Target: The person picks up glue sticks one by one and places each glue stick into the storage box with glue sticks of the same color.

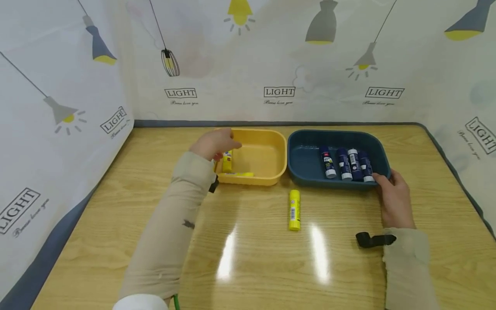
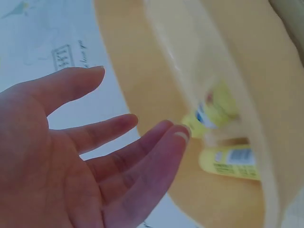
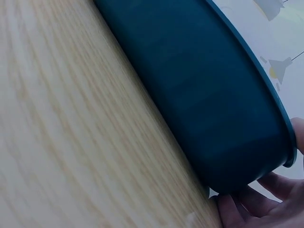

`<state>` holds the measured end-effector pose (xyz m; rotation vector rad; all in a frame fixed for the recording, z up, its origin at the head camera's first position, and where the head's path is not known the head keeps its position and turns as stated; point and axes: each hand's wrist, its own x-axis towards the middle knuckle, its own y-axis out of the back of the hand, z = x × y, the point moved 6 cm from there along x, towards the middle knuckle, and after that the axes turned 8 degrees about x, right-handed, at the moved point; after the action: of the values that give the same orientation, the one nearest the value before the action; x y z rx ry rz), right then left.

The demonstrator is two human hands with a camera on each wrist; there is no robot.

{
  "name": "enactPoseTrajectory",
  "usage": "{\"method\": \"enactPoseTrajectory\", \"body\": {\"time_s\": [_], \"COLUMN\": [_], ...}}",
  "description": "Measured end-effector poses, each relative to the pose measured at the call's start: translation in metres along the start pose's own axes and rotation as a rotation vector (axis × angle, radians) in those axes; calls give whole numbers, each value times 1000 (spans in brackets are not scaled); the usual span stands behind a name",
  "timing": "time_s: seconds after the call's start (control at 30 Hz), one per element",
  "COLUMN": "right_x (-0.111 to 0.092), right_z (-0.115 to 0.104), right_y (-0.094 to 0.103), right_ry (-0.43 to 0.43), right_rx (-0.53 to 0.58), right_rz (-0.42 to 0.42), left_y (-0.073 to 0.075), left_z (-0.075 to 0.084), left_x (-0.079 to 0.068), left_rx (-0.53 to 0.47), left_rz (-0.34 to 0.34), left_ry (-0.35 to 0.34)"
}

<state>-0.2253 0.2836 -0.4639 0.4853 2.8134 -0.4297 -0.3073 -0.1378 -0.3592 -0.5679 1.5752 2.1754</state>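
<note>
My left hand [image 1: 212,143] is over the left end of the yellow bin [image 1: 267,181]. Its fingers are spread and loosely bent, with nothing between them in the left wrist view. Inside that bin, below the hand, lie a yellow glue stick [image 1: 227,162] and another yellow glue stick [image 2: 230,162]. At the near right corner of the dark blue bin [image 1: 329,183], my right hand [image 1: 397,200] grips the rim, thumb on top and fingers curled underneath outside. Several navy glue sticks [image 1: 328,162] with white ends lie in the blue bin.
A yellow glue stick [image 1: 294,210] lies on the wooden table [image 1: 263,258] in front of the two bins, which stand side by side. Behind them rises a printed fabric backdrop [image 1: 232,64] with lamp drawings, which also encloses both sides.
</note>
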Motion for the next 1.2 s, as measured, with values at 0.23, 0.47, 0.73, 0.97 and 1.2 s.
{"method": "enactPoseTrajectory", "body": {"time_s": [0.23,0.47,0.73,0.97,1.2], "right_x": [1,-1,-1,-1,-1], "right_z": [-1,-1,-1,1,1], "right_y": [-2,0,0,0,-2], "right_ry": [-5,-20,-21,-20,-11], "right_rx": [14,-28,-53,-33,-10], "right_rz": [4,24,15,7,11], "left_y": [-2,-7,-22,-39,-52], "left_z": [15,26,38,46,53], "left_x": [-13,-31,-50,-67,-83], "left_rx": [47,91,76,33,-7], "left_rz": [44,127,255,309,319], "left_ry": [-69,-157,-243,-267,-289]}}
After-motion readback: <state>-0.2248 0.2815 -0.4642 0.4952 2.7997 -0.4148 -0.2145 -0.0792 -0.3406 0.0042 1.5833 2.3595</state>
